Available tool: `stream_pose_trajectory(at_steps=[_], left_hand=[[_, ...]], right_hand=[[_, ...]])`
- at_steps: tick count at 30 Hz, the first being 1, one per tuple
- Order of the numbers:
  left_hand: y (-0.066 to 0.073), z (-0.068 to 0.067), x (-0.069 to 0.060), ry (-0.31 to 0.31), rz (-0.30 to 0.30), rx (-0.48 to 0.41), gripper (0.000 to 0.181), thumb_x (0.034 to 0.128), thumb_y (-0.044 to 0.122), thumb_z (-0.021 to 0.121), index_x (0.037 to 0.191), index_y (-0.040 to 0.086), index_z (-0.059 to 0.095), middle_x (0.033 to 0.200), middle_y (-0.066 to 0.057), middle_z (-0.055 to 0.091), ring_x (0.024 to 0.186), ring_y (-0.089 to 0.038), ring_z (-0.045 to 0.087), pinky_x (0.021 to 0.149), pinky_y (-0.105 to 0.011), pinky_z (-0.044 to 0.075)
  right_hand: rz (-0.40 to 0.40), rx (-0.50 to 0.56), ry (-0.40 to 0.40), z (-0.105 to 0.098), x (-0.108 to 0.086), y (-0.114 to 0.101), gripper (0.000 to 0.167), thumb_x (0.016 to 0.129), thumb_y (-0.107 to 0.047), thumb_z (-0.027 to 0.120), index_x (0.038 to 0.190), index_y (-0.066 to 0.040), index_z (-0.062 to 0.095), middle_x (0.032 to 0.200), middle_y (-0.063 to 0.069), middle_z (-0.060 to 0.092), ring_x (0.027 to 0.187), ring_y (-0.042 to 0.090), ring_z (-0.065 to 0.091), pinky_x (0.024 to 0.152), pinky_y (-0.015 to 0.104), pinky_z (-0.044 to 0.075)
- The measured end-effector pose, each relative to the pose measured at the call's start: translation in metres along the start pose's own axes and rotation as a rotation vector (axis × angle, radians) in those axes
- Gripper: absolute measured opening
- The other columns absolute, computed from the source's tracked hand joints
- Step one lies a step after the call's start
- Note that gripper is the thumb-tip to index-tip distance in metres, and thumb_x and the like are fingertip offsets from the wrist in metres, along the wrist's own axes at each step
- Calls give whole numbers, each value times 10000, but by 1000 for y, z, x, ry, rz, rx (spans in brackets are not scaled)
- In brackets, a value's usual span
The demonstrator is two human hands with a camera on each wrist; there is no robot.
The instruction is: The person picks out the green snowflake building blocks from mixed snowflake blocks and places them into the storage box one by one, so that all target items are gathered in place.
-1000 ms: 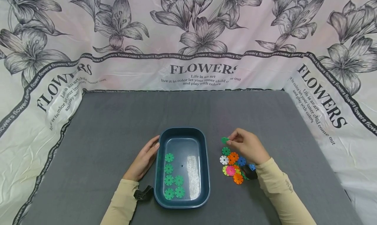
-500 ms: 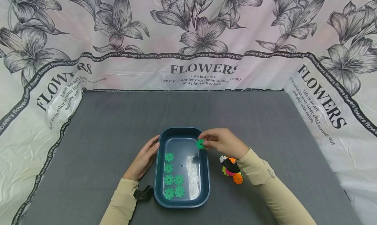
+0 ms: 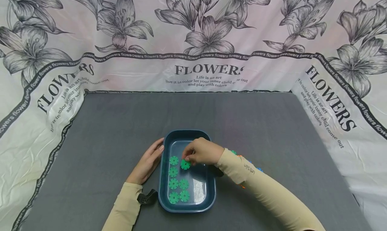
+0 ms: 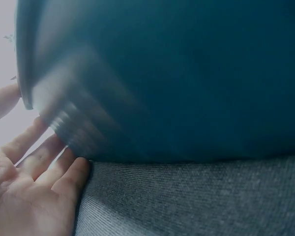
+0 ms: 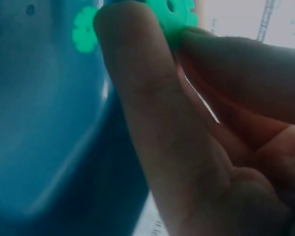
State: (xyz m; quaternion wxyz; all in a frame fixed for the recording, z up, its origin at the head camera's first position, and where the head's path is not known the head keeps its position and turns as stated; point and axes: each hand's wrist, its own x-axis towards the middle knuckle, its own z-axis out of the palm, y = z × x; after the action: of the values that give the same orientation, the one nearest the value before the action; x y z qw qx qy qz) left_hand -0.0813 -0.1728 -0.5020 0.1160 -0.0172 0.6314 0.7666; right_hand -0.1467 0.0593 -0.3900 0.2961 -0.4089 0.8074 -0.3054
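pinches a green disc (image 3: 185, 164) with right hand (image 3: 204, 151) over blue tray (image 3: 199, 190), rests slightly spread left hand (image 3: 146, 165) against its side, with a bunch of green discs (image 3: 173, 172) in between

Soft, even light fills the head view, bright on the cloth (image 3: 208, 84) and duller on the tabletop (image 3: 121, 116). Pale glare whitens part of the tray (image 3: 201, 174) floor. The left wrist view is hazy, its upper left washed out, reflections streaking the tray wall. In the right wrist view, dim fingers (image 5: 142, 93) stand against blown-out white.
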Motion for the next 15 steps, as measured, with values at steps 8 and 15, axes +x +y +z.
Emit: stream_pose_trajectory(at_steps=[8, 15], left_hand=[[0, -1, 0, -5, -7, 4, 579, 985, 384, 522, 1473, 145, 322, 1485, -62, 368, 1340, -161, 377, 1093, -277, 301], [0, 0, -1, 1, -10, 8, 600, 976, 406, 530, 1473, 148, 315, 1496, -58, 352, 1348, -153, 362, 1118, -329, 264]], right_hand=[[72, 7, -67, 19, 14, 4, 93, 889, -16, 651, 898, -52, 736, 779, 47, 704, 584, 57, 610, 578, 199, 513], [112, -54, -89, 30, 22, 4, 138, 838, 85, 625, 791, -15, 707, 685, 74, 660, 515, 99, 565, 517, 192, 452]])
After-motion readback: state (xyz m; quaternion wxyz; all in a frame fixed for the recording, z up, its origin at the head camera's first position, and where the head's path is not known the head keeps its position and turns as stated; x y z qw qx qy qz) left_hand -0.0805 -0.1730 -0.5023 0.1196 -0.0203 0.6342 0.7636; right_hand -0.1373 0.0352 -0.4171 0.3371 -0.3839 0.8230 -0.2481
